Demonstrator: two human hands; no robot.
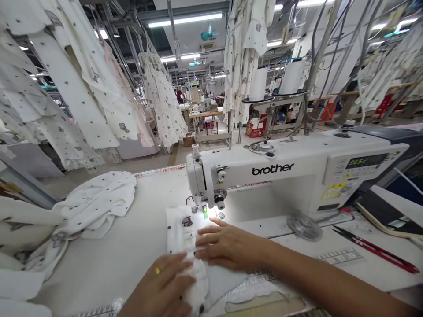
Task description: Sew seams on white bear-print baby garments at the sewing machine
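Note:
A strip of white printed fabric (176,233) lies under the needle area of a white sewing machine (238,171), beside a green part at the presser foot (205,212). My right hand (228,244) rests flat on the fabric's right edge, fingers stretched out just in front of the foot. Nearer to me, my left hand (161,286) lies over the lower part of the same strip, its fingers extended and slightly blurred. A yellow ring sits on one of its fingers. The fabric beneath both palms is hidden.
Crumpled printed fabric (99,202) lies at the left of the table. To the right are red-handled thread snips (376,248), a clear round dish (304,226) and a dark flat device (386,215). Thread cones (258,83) stand behind the machine; printed garments (161,97) hang beyond.

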